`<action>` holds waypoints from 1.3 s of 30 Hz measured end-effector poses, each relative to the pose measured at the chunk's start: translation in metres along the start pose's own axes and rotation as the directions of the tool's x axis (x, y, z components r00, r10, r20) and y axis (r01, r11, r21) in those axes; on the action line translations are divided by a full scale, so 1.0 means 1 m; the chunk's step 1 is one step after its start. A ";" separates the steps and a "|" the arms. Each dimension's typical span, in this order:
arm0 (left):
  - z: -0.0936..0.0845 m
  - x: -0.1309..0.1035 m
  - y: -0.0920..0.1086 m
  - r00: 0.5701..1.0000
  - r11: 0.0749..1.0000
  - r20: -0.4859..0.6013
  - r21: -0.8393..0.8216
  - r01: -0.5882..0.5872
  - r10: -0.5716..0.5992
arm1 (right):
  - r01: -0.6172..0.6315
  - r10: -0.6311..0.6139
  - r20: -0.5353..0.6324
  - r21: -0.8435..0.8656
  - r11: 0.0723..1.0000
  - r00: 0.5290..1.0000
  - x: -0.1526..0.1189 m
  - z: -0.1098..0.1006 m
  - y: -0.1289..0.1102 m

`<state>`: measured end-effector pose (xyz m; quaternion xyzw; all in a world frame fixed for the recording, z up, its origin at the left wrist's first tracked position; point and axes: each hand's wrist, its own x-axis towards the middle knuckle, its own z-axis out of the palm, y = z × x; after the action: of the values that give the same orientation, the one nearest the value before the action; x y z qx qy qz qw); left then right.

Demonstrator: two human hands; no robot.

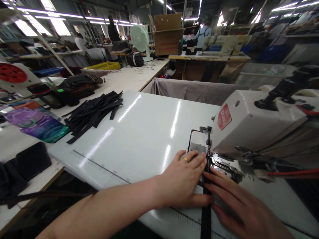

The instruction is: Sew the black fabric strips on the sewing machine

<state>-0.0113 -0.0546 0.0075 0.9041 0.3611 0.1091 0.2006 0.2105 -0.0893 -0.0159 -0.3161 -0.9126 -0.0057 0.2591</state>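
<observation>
A narrow black fabric strip (206, 219) runs from the near edge of the bed up to the needle area of a white sewing machine (236, 122). My left hand (183, 181), a ring on one finger, lies flat with fingertips against the strip near the presser foot; its thumb crosses the strip lower down. From the right, my right hand (236, 202) rests stretched, slightly spread fingers on the strip's right edge. Both hands press rather than wrap around it. The fingers hide part of the strip and the stitching point.
A pile of black strips (97, 111) lies at the white table's far left, near a purple-teal pouch (37, 124). Dark fabric pieces (32, 161) sit at left. Behind are a fan (140, 38), a cardboard box (168, 38), a yellow crate (103, 66) and people.
</observation>
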 end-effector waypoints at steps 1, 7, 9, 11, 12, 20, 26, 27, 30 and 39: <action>0.000 0.000 0.000 1.000 1.000 0.005 0.000 -0.001 0.001 | 0.003 -0.003 0.006 -0.004 1.000 1.000 -0.001 0.000 0.000; 0.001 0.000 -0.002 1.000 1.000 0.009 -0.003 -0.009 0.009 | -0.007 0.008 0.037 -0.011 1.000 0.999 -0.008 0.002 0.000; 0.002 0.001 -0.002 1.000 1.000 0.001 -0.002 -0.005 0.005 | -0.021 0.021 0.048 0.001 1.000 0.999 -0.008 0.003 0.000; 0.002 0.001 -0.002 1.000 1.000 -0.013 0.003 -0.002 0.002 | -0.031 0.030 0.059 0.007 1.000 0.998 -0.008 0.003 0.001; 0.002 0.001 -0.002 1.000 1.000 -0.019 0.007 -0.003 0.003 | -0.034 0.033 0.063 0.009 0.999 0.997 -0.008 0.002 0.001; 0.005 0.002 0.000 1.000 0.998 -0.019 0.063 0.011 -0.010 | -0.067 0.065 0.069 0.022 0.998 0.995 -0.007 0.004 0.000; 0.006 0.003 -0.001 1.000 0.993 -0.007 0.117 0.017 -0.016 | -0.105 0.102 0.076 0.045 0.993 0.992 -0.006 0.003 -0.002; 0.006 0.003 0.000 1.000 0.993 -0.003 0.115 0.020 -0.020 | -0.097 0.094 0.061 0.041 0.994 0.994 -0.006 0.003 -0.002; 0.005 0.005 0.002 0.999 0.994 0.008 0.106 0.036 -0.037 | -0.072 0.071 0.033 0.023 0.997 0.997 -0.003 0.002 -0.002; 0.006 0.006 0.003 0.998 0.995 0.013 0.075 0.060 -0.062 | -0.073 0.074 0.070 -0.020 0.997 0.995 -0.005 0.003 -0.001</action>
<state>-0.0028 -0.0542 0.0039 0.9004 0.3908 0.0825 0.1727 0.2115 -0.0926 -0.0211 -0.3518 -0.9088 0.0072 0.2241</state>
